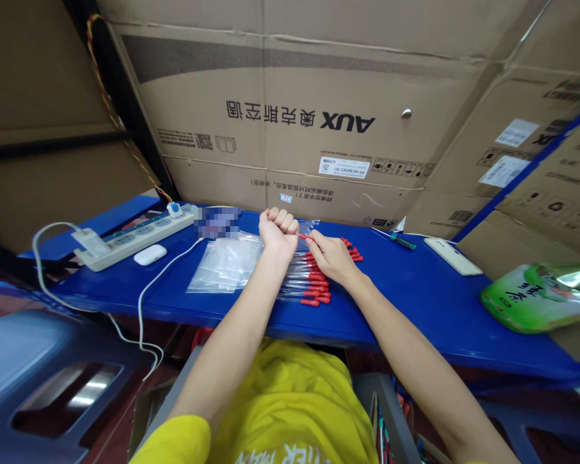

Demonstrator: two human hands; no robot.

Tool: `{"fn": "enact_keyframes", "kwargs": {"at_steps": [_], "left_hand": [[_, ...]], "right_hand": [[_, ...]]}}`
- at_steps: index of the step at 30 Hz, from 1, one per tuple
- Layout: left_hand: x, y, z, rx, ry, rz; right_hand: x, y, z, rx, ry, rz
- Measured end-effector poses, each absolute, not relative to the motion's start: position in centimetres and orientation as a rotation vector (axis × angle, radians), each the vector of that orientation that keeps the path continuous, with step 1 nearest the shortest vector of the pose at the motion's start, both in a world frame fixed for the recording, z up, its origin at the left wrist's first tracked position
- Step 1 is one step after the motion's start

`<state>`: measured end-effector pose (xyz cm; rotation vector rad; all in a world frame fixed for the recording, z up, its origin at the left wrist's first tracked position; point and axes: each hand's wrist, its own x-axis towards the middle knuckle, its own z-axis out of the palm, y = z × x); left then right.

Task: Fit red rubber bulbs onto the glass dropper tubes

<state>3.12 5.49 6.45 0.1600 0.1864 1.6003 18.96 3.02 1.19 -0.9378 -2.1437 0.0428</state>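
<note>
My left hand (279, 231) is closed in a fist above the blue tabletop. Between it and my right hand (332, 255) runs a slim red-ended rod (305, 236); its red part comes out at the edge of the left fist, and the right fingers pinch its other side. The rest of that rod is hidden in the hands. Under and between my forearms lies a pile of similar rods (314, 283) with red ends and shiny thin shafts. Clear plastic bags (227, 261) lie flat to the left, partly beneath my left wrist.
A white power strip (142, 235) with plugs, a white case (150, 254) and a cable lie at left. To the right are a green-handled screwdriver (403, 241), a white phone (453, 256) and a green bag (536, 298). Cardboard (290, 77) walls the back; a stool (43, 380) stands lower left.
</note>
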Motion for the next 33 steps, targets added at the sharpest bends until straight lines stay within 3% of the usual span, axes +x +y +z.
{"fn": "enact_keyframes", "kwargs": {"at_steps": [33], "left_hand": [[3.66,5.21,6.83,0.143,0.170,1.578]], "right_hand": [[18.93,3.00,1.11,-0.884,-2.139,0.088]]}}
